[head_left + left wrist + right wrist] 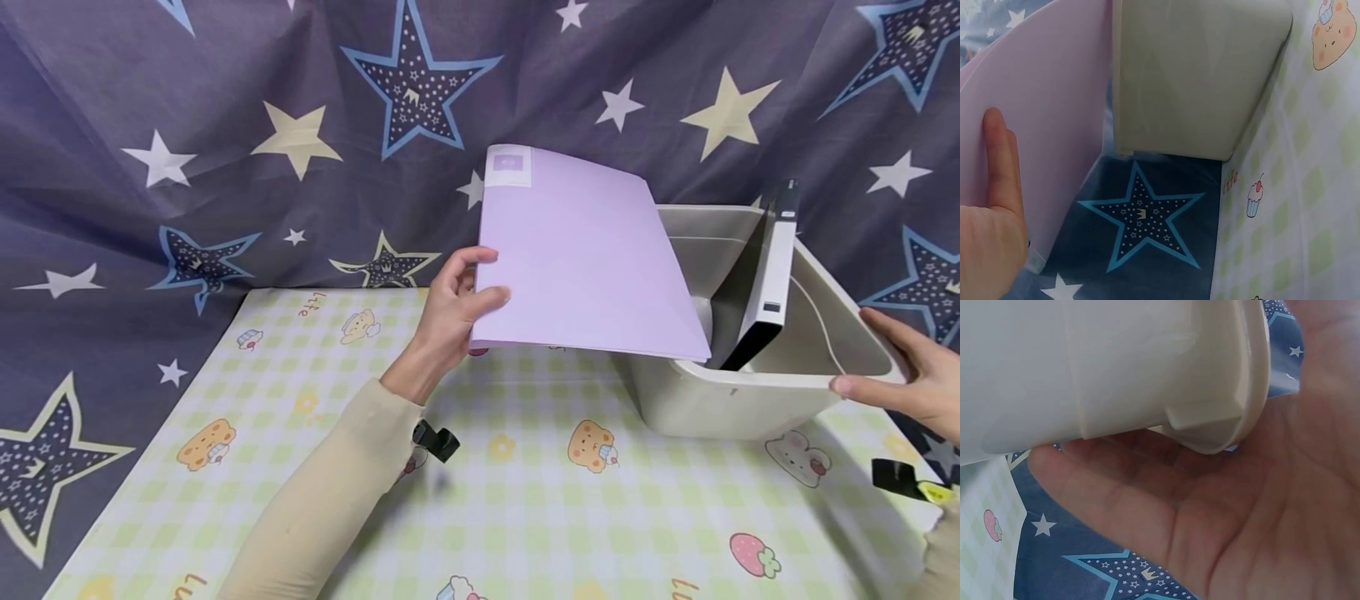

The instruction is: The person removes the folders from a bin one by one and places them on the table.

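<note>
In the head view my left hand (450,308) pinches the left edge of a light purple folder (581,258), thumb on top and the other fingers at its edge and beneath. The folder is tilted, its right side above the left rim of a pale grey plastic bin (720,412). The left wrist view shows the folder (1054,81) with fingers flat against it. My right hand (918,367) holds the bin's right end, thumb at the front corner. In the right wrist view its fingers lie against the bin's outer wall (1129,369).
A black binder with a white spine (768,275) leans upright inside the bin. Green-checked cloth (525,500) with cartoon prints covers the table. Behind hangs a dark blue curtain (315,75) with stars, close to the bin's back.
</note>
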`<state>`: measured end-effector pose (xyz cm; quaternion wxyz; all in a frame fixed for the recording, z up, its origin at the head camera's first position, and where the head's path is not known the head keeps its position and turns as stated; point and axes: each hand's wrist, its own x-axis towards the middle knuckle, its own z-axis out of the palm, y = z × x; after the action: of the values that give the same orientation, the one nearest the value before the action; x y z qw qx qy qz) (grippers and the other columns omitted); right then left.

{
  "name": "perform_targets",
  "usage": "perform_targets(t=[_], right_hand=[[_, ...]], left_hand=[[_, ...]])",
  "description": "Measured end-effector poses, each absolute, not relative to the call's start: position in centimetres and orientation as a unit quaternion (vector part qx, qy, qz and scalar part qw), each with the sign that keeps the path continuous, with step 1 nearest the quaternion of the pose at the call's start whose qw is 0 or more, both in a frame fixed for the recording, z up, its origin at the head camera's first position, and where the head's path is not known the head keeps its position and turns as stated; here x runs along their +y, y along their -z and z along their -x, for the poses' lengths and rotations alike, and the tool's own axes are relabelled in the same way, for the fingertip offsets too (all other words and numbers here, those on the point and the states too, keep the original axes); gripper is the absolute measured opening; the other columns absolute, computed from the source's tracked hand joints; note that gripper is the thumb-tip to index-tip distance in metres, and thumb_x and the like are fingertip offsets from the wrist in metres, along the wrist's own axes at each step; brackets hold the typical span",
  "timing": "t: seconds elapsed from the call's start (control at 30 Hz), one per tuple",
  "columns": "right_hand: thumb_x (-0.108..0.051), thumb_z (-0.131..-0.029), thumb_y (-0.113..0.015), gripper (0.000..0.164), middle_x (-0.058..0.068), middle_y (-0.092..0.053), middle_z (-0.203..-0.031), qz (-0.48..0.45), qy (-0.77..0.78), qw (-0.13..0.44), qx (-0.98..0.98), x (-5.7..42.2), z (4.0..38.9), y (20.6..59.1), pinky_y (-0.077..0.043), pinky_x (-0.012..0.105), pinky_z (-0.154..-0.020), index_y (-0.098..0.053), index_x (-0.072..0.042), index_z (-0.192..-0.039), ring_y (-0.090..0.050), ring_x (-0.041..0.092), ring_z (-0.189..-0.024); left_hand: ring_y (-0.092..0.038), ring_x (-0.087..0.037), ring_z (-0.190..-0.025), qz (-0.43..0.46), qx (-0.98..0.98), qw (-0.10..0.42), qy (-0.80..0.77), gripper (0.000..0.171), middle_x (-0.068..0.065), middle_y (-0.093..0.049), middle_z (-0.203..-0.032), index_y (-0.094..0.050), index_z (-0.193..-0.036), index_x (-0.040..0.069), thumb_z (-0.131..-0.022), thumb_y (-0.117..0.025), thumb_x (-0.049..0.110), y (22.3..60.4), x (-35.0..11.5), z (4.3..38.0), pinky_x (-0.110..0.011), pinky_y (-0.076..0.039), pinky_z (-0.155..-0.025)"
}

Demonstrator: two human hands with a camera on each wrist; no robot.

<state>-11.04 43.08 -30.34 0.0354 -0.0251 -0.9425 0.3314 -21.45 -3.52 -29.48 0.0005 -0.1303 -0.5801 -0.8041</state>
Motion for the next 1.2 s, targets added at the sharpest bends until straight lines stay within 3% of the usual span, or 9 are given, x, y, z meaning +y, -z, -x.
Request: perform_targets(t=[0.1,0.13,0.43,0.67,0.77,0.8,1.0,1.03,1.2], right_hand=[[-0.021,-0.088,-0.070,0.105,0.042,-0.001,-0.146,0.025,-0.332,0.034,-0.942,43.0,11.0,30.3,-0.027,0.071,-0.088,0.014,-0.005,-0.149,-0.023,0.062,-0.119],[-0.022,-0.088,-0.070,0.105,0.042,-0.003,-0.146,0.027,-0.328,0.035,-0.944,43.1,11.0,30.3,-0.033,0.064,-0.093,0.014,-0.005,-0.149,-0.024,0.061,-0.118],[-0.021,-0.088,-0.070,0.105,0.043,-0.003,-0.146,0.027,-0.328,0.034,-0.944,43.1,11.1,30.3,-0.028,0.071,-0.089,0.014,-0.004,-0.149,-0.024,0.062,-0.118],[-0.021,-0.088,-0.069,0.103,0.042,-0.004,-0.147,0.026,-0.324,0.033,-0.945,43.0,11.0,30.1,-0.033,0.056,-0.097,0.012,-0.006,-0.150,-0.025,0.059,-0.118],[-0.021,-0.088,-0.069,0.103,0.042,-0.003,-0.147,0.024,-0.329,0.032,-0.943,43.0,10.9,30.1,-0.031,0.058,-0.099,0.012,-0.005,-0.150,-0.023,0.060,-0.119],[-0.021,-0.088,-0.069,0.103,0.041,-0.003,-0.147,0.024,-0.329,0.033,-0.944,43.1,11.0,30.1,-0.034,0.048,-0.102,0.012,-0.005,-0.150,-0.023,0.060,-0.119],[-0.021,-0.088,-0.070,0.104,0.041,-0.001,-0.147,0.026,-0.329,0.033,-0.943,43.0,11.0,30.1,-0.032,0.058,-0.100,0.013,-0.004,-0.149,-0.022,0.062,-0.120],[-0.021,-0.088,-0.069,0.104,0.042,-0.001,-0.147,0.026,-0.330,0.032,-0.943,43.0,11.0,30.1,-0.027,0.068,-0.094,0.013,-0.004,-0.149,-0.022,0.062,-0.120],[-0.021,-0.088,-0.070,0.103,0.042,-0.005,-0.146,0.027,-0.322,0.034,-0.946,43.0,11.0,30.0,-0.035,0.051,-0.097,0.011,-0.004,-0.150,-0.025,0.059,-0.117]], left_hand=[[-0.060,-0.020,-0.082,0.135,-0.577,0.004,0.806,0.047,-0.011,-0.056,-0.101,-0.056,-0.116,0.011,-0.074,-0.065,-0.011,29.7,-3.7,21.4,-0.030,-0.054,-0.061],[-0.060,-0.019,-0.082,0.136,-0.576,0.006,0.806,0.048,-0.011,-0.057,-0.101,-0.056,-0.116,0.010,-0.074,-0.065,-0.011,29.7,-3.7,21.3,-0.029,-0.054,-0.061],[-0.060,-0.019,-0.084,0.138,-0.563,0.008,0.815,0.048,-0.011,-0.056,-0.105,-0.055,-0.116,0.010,-0.074,-0.063,-0.012,30.1,-4.2,21.0,-0.028,-0.054,-0.064],[-0.063,-0.020,-0.080,0.124,-0.554,-0.003,0.823,0.047,-0.011,-0.057,-0.107,-0.055,-0.115,0.014,-0.075,-0.063,-0.010,30.3,-4.6,20.7,-0.029,-0.055,-0.060],[-0.063,-0.020,-0.079,0.122,-0.550,-0.005,0.827,0.048,-0.011,-0.056,-0.107,-0.054,-0.116,0.013,-0.075,-0.063,-0.010,30.4,-4.8,20.6,-0.030,-0.055,-0.059],[-0.063,-0.020,-0.079,0.122,-0.549,-0.005,0.827,0.048,-0.011,-0.056,-0.108,-0.054,-0.116,0.013,-0.076,-0.063,-0.010,30.5,-4.8,20.5,-0.030,-0.055,-0.059],[-0.063,-0.021,-0.083,0.124,-0.546,-0.004,0.829,0.048,-0.011,-0.055,-0.110,-0.054,-0.116,0.014,-0.076,-0.062,-0.011,30.6,-5.1,20.2,-0.031,-0.055,-0.061],[-0.063,-0.021,-0.083,0.124,-0.544,-0.004,0.830,0.048,-0.011,-0.055,-0.110,-0.053,-0.117,0.014,-0.076,-0.062,-0.011,30.6,-5.2,20.1,-0.031,-0.056,-0.061],[-0.064,-0.021,-0.081,0.121,-0.538,-0.008,0.834,0.049,-0.012,-0.055,-0.110,-0.052,-0.118,0.014,-0.077,-0.060,-0.011,30.8,-5.5,19.8,-0.032,-0.056,-0.061]])
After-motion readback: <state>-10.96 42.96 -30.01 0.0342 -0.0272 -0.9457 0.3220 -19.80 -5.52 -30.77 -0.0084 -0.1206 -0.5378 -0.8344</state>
